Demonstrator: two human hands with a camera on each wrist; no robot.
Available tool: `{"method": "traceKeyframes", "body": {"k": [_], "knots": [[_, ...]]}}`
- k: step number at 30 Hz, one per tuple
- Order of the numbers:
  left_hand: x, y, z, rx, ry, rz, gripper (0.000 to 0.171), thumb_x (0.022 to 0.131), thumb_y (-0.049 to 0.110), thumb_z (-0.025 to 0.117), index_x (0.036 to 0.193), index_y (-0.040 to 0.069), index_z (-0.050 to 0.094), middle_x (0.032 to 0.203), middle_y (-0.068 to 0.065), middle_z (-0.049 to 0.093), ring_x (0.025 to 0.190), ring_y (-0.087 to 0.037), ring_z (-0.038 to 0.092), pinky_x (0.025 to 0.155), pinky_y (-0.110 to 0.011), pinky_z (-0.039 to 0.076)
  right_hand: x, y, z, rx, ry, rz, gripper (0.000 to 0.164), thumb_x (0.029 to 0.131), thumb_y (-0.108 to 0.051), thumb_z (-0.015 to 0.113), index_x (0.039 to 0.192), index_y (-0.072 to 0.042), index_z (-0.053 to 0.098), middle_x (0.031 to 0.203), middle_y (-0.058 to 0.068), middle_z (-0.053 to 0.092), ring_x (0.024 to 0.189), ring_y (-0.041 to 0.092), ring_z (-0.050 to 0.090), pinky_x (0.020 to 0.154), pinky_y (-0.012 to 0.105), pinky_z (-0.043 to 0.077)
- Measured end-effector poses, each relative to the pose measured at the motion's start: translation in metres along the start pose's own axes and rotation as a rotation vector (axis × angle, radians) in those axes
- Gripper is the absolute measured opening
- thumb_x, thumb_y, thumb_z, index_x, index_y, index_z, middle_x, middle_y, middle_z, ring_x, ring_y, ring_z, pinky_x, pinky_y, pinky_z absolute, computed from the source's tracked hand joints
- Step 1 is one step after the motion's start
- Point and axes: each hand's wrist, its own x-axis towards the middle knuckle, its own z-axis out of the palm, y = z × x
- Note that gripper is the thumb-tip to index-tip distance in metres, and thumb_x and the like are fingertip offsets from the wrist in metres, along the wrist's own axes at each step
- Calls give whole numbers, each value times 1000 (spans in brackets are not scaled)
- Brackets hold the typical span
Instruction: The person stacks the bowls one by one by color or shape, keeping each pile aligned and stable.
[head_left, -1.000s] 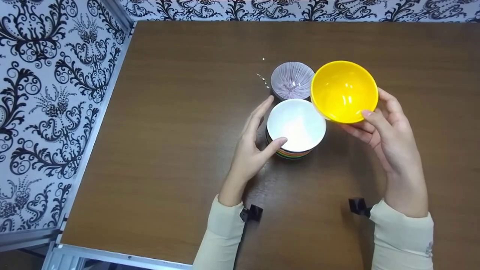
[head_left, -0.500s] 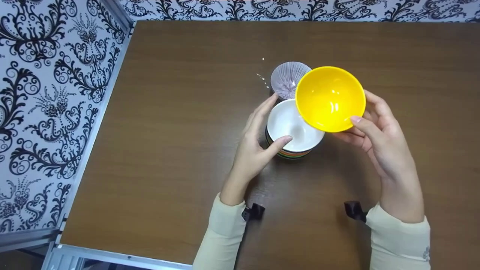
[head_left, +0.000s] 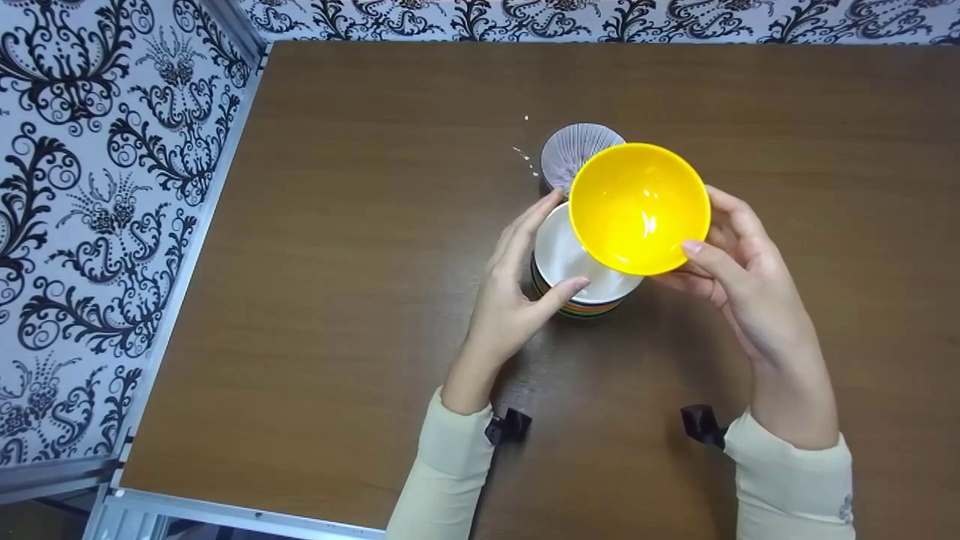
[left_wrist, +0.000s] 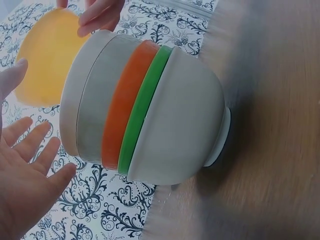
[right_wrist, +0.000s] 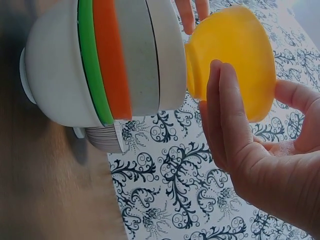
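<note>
My right hand (head_left: 739, 277) holds a yellow bowl (head_left: 640, 208), thumb over its rim and fingers along its outside, as the right wrist view also shows with the bowl's side (right_wrist: 240, 55). The bowl is over the right part of a stack of nested bowls, whose top one is a white bowl (head_left: 559, 247). In the left wrist view the stack shows a white lowest bowl (left_wrist: 180, 120), then a green bowl (left_wrist: 145, 110), an orange bowl (left_wrist: 127, 105) and paler ones above. My left hand (head_left: 510, 289) is spread at the stack's left side, thumb over the white rim, holding nothing.
A purple-grey ribbed bowl (head_left: 574, 150) stands just behind the stack, partly covered by the yellow one in the head view. Small white specks (head_left: 525, 157) lie left of it on the brown table (head_left: 337, 262). Black-and-white patterned panels (head_left: 97, 225) border the table at left and back.
My right hand has carried the yellow bowl leftward and slightly toward me, from right of the stack to over it. My left hand has shifted only slightly right.
</note>
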Motion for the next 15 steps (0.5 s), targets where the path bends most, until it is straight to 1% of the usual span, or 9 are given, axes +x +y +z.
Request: {"method": "traceKeyframes", "body": {"k": [8,15], "knots": [[-1,1,1,26,4,-14,77,85,23,80,149,6,42,152,-7,48,141,-14,42,121,-32,35,0,1,5,-33,-7,21,50,99,3,51,147,-8,42,137,13,55,102,19,72,80,32,62],[-2,3,1,7,16,-26,79,83,20,81,149,2,41,152,-10,48,141,-15,43,121,-31,34,-1,1,7,-55,-11,35,50,99,2,53,146,-10,43,136,11,55,102,19,71,81,32,62]]}}
